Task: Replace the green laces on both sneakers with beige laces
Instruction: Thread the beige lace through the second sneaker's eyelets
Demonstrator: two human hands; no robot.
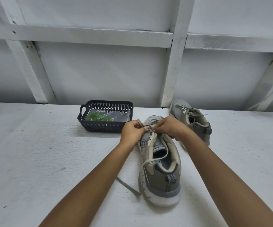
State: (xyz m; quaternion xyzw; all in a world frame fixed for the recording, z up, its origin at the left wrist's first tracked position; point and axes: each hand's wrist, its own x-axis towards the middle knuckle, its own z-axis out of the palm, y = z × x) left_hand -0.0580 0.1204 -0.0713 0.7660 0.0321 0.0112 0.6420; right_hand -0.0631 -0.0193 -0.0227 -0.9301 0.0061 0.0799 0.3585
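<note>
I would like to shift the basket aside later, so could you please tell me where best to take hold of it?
Probably the loop handle on the left end of the dark basket, approached from the left: its cut-out admits curled fingers and that side is free, whereas the right end sits close to the left hand and near sneaker.

A dark plastic basket (103, 126) with lattice walls and a loop handle at its left end stands on a rough white-painted surface (34, 161), close to that surface's far edge. A clear plastic bag (123, 115) lies flat inside the basket. Behind the basket rises a white wall (99, 74), crossed above it by a horizontal white beam (83, 36), with one slanting post (32, 71) to the basket's left and another post (173, 71) to its right.
</note>
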